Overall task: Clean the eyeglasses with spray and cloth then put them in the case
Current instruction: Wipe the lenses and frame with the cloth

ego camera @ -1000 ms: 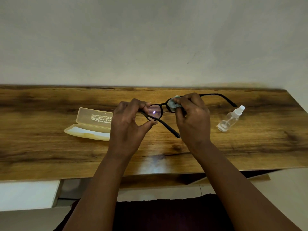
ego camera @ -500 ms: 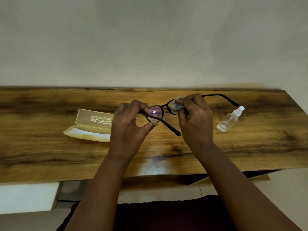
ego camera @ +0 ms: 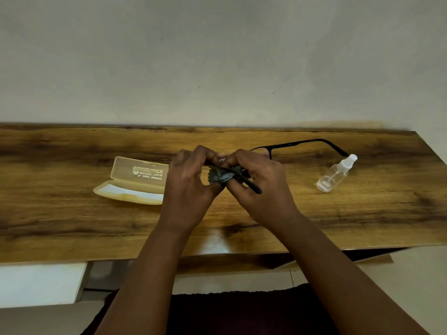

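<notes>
Black-framed eyeglasses (ego camera: 302,143) are held above the wooden table, one temple reaching right toward the spray bottle, the other pointing down over my right hand. My left hand (ego camera: 187,180) grips the frame's left end. My right hand (ego camera: 260,182) pinches a grey cloth (ego camera: 219,176) against the left lens, so the lenses are mostly hidden behind my fingers. The open cream glasses case (ego camera: 135,182) lies on the table just left of my left hand. A small clear spray bottle (ego camera: 336,174) lies tilted on the table to the right.
The wooden table (ego camera: 72,226) runs along a plain wall, its front edge close to my body. Its right end lies just past the bottle. A white surface (ego camera: 38,284) sits below the table at the left.
My right hand has slid left with the cloth from the right lens to the left lens. The two hands are now close together, and the left lens is covered.
</notes>
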